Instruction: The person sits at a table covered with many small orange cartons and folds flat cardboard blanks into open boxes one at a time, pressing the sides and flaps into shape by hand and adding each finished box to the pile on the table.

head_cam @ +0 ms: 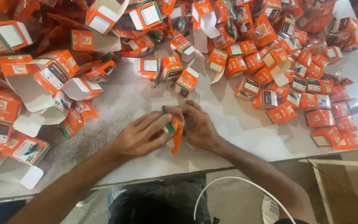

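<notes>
Left hand [139, 135]: fingers curled round the left side of an orange carton [175, 132], thumb and fingertips pressed to it.
Right hand [199, 126]: closed on the carton's right side, fingers bent over its top edge.
Hands: close together, both clamped on the one carton.
Carton: small, orange with a green edge, partly flattened, held just above the near middle of the table [237, 124].
Closed boxes [307, 91]: a heap of small orange boxes, far right, spilling toward the right edge.
Open boxes [42, 83]: larger orange cartons with white flaps out, piled at left and far left.
Cable [233, 180]: white, looping below the table's near edge.
</notes>
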